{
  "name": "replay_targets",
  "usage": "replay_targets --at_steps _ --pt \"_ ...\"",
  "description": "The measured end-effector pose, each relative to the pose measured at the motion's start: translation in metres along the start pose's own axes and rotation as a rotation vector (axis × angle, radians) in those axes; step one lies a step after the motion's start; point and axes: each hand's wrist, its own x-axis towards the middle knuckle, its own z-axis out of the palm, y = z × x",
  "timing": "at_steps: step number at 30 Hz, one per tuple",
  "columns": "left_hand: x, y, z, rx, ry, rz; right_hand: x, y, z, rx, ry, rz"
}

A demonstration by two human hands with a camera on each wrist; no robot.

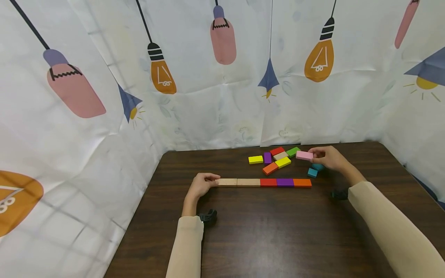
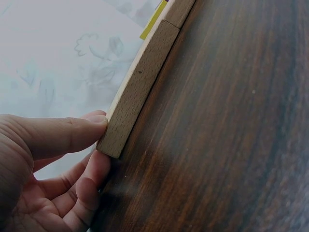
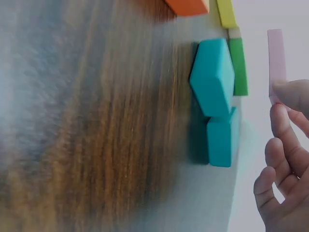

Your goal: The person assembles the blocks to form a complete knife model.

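Observation:
A straight row of blocks lies on the table: two plain wooden blocks (image 1: 248,182), then a red block (image 1: 269,182), a purple block (image 1: 285,183) and an orange block (image 1: 302,183). At the row's left end, my left hand (image 1: 202,185) pinches the end wooden block (image 2: 140,87) between thumb and fingers. A pink block (image 1: 304,155) is held by one end in my right hand (image 1: 328,157). The right wrist view shows this pink block (image 3: 276,58) raised off the table, between thumb and fingertip. Under the right hand lie two blue blocks (image 1: 312,172).
Behind the row lies a loose cluster of blocks, among them a yellow block (image 1: 255,160), a green block (image 1: 293,151) and an orange one (image 1: 270,168). A patterned curtain (image 1: 222,112) hangs along the far edge of the dark wooden table (image 1: 264,231).

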Motion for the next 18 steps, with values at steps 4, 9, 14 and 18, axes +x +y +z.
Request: replay_targets --at_steps 4,9,14,18 --pt "0.000 0.000 0.001 0.009 0.003 0.003 -0.008 -0.008 -0.001 0.005 0.007 -0.015" --pt "0.000 0.001 0.000 0.012 0.007 -0.006 -0.019 -0.021 0.000 -0.015 0.031 -0.075" --pt "-0.001 0.001 0.000 0.006 0.000 0.000 -0.029 -0.029 0.004 -0.024 0.046 -0.146" --pt "-0.001 0.001 0.000 0.004 -0.002 0.002 -0.036 -0.035 0.008 -0.036 0.044 -0.172"
